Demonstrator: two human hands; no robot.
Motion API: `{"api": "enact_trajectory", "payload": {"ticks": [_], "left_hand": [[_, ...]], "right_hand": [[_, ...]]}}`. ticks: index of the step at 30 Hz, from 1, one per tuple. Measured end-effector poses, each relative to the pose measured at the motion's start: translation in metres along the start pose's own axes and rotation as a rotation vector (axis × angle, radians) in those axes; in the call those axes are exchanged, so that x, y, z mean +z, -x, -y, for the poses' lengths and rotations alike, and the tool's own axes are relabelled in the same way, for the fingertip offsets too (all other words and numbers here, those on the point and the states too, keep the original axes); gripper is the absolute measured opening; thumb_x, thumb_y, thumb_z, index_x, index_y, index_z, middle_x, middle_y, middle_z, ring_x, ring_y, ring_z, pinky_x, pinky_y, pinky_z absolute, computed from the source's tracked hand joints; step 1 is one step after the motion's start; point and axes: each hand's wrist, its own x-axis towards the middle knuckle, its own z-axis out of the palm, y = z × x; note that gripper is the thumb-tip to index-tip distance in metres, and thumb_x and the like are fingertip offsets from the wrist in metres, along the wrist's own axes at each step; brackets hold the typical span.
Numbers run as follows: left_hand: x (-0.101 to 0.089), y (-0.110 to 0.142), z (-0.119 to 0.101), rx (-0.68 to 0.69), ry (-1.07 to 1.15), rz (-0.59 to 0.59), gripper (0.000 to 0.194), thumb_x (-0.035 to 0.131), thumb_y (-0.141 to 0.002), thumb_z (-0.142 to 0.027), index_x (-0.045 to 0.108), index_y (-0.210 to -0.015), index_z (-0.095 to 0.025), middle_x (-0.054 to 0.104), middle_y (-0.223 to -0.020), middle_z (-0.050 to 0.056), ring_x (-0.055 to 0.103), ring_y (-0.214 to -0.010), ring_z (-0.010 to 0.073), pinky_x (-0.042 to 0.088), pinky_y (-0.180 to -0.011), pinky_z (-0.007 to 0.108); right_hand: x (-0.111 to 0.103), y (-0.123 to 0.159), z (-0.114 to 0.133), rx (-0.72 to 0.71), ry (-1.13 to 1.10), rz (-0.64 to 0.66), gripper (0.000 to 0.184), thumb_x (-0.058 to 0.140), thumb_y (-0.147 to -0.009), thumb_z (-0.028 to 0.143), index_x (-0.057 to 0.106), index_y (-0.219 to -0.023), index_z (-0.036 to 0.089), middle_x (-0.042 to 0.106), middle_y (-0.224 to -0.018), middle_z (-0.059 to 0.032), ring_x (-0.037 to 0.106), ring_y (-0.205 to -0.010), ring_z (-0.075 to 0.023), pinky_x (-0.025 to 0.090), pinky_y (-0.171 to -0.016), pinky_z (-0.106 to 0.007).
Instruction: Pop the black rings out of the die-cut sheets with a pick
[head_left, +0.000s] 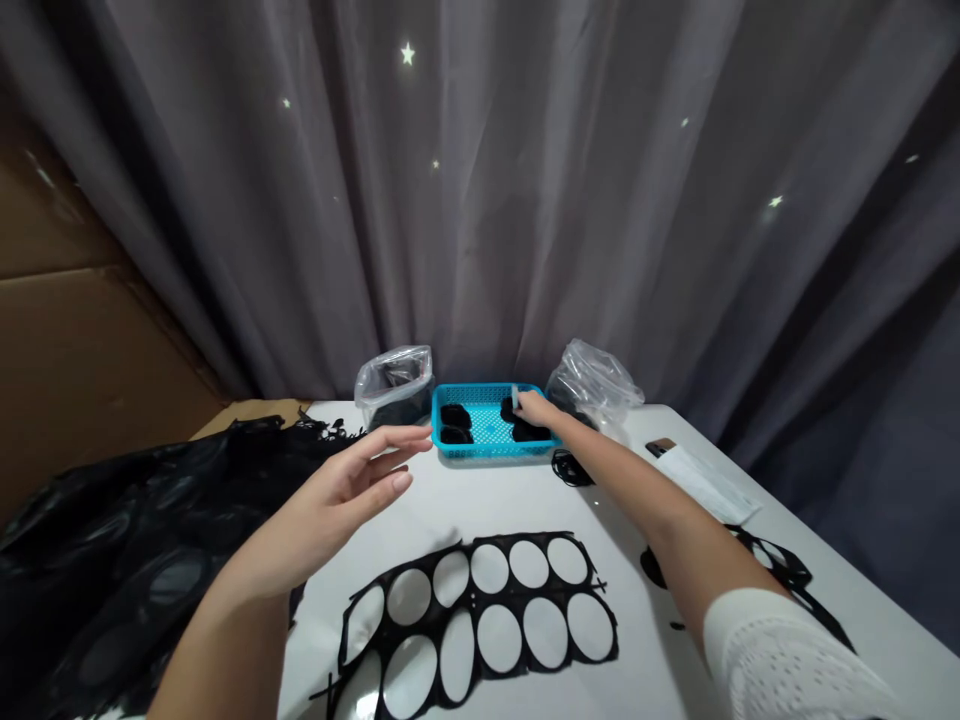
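Reaching into the right end of the blue basket (487, 451), at the centre of the frame, the right hand (535, 408) has its fingers bent down close to the black pieces (531, 432). A small pale strip (515, 396) shows at its fingertips; whether they pinch that, a black piece or neither, I cannot tell. The left hand (346, 492), left of centre, is loosely open, thumb apart from the fingers, with nothing seen in its grip, its fingertips near the basket's left end.

As for progress, all twelve round openings in the black sheet (391, 634) at lower centre show white tabletop (427, 515), so its discs look to be already out, judging by the holes. The basket has black pieces at both ends, with bare blue mesh between. How many lie in each pile cannot be made out.

Another cut black sheet (789, 566) lies at lower right, and a large heap of black material (187, 480) fills the left side; how much of that heap remains uncut is unclear. Clear plastic bags (596, 380) stand on either side of the basket, with dark contents in the left one.
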Motion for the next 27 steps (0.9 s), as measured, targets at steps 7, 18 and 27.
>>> {"api": "enact_trajectory", "payload": {"ticks": [7, 18, 27], "left_hand": [[0.002, 0.007, -0.015, 0.098, -0.04, -0.065, 0.033, 0.064, -0.095, -0.036, 0.065, -0.127, -0.025, 0.062, -0.132, 0.007, 0.054, -0.127, 0.0263, 0.044, -0.11, 0.04], [-0.079, 0.08, -0.014, -0.008, -0.624, -0.695, 0.037, 0.063, -0.087, -0.04, 0.066, -0.118, -0.02, 0.071, -0.109, 0.005, 0.067, -0.103, 0.0226, 0.053, -0.095, 0.037], [-0.124, 0.14, 0.029, -0.323, -0.961, -0.627, 0.034, 0.056, -0.084, -0.033, 0.069, -0.11, -0.016, 0.071, -0.107, 0.009, 0.066, -0.1, 0.0246, 0.05, -0.092, 0.035]], "right_hand": [[-0.015, 0.019, -0.008, 0.041, -0.004, -0.125, 0.01, 0.062, -0.089, 0.013, 0.069, -0.092, 0.007, 0.07, -0.108, -0.0174, 0.063, -0.106, -0.0258, 0.046, -0.095, -0.033], [0.068, 0.208, 0.058, -0.076, -0.863, 0.733, 0.039, 0.072, -0.081, 0.043, 0.065, -0.107, 0.016, 0.071, -0.084, -0.0049, 0.068, -0.071, -0.0173, 0.047, -0.053, -0.024], [0.034, 0.242, 0.068, -0.227, -0.739, 0.374, 0.038, 0.066, -0.083, 0.059, 0.068, -0.079, 0.021, 0.067, -0.084, -0.009, 0.064, -0.079, -0.0244, 0.051, -0.076, -0.038]]}}
